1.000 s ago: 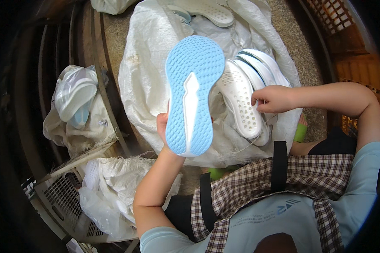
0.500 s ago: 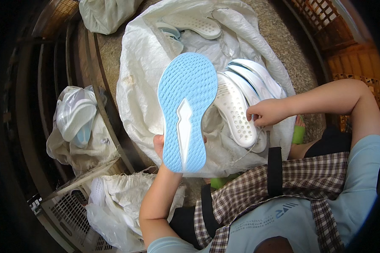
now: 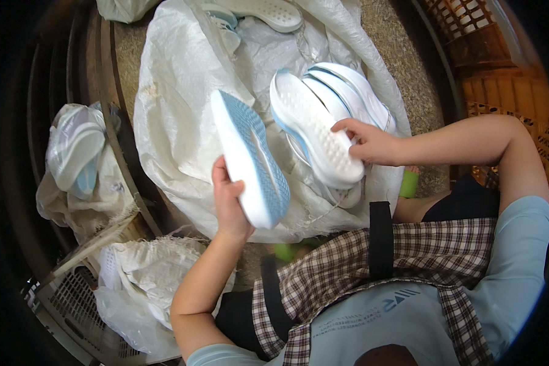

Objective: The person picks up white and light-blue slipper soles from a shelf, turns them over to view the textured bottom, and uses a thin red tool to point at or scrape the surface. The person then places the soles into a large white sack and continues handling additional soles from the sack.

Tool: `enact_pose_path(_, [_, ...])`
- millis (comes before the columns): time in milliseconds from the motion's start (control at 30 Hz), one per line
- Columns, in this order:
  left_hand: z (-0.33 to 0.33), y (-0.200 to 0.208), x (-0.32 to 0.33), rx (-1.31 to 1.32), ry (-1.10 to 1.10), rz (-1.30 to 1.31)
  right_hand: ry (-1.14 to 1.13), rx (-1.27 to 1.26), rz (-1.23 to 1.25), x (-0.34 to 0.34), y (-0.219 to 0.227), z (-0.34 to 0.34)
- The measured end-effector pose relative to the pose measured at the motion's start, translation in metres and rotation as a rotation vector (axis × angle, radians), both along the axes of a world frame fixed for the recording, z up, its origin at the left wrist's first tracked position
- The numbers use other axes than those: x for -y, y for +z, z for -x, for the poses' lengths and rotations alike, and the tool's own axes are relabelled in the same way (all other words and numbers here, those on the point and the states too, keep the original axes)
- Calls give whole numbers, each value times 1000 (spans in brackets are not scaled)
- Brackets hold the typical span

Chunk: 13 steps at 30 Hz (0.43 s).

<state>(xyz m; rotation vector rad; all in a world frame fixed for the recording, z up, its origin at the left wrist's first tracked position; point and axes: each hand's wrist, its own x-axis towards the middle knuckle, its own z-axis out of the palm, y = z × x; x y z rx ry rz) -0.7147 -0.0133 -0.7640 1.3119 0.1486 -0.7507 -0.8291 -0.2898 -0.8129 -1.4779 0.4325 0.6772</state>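
Note:
My left hand (image 3: 229,198) grips a shoe sole (image 3: 259,158) near its lower end. The sole is tilted on edge, showing its white sidewall and light blue textured tread. To its right, my right hand (image 3: 375,143) is closed on the edge of another shoe sole (image 3: 311,125), white and dimpled on top with a blue rim. This second sole lies tilted at the near side of a stack of white and blue soles (image 3: 354,88). The stack rests on a large white woven sack (image 3: 177,110), spread open in front of me.
More soles (image 3: 274,15) lie at the sack's far end. At left, a bagged sole (image 3: 82,155) sits beside dark metal bars. A grey plastic crate (image 3: 73,311) with a white sack (image 3: 155,277) is at the lower left. Orange crates (image 3: 494,85) stand at the right.
My left hand has turned its sole from tread facing me to nearly edge-on. My right hand has shifted left, and the sole under it now sits tilted with its blue rim showing.

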Motion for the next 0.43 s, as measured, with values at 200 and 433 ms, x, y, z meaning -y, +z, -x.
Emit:
enact_pose_path(200, [63,-45,-15,341,-437,-579,-228,2,-136,23,6,25])
enact_pose_path(433, [71,-84,-24,618,-611,-759,-80,153,-58,28,-12,52])
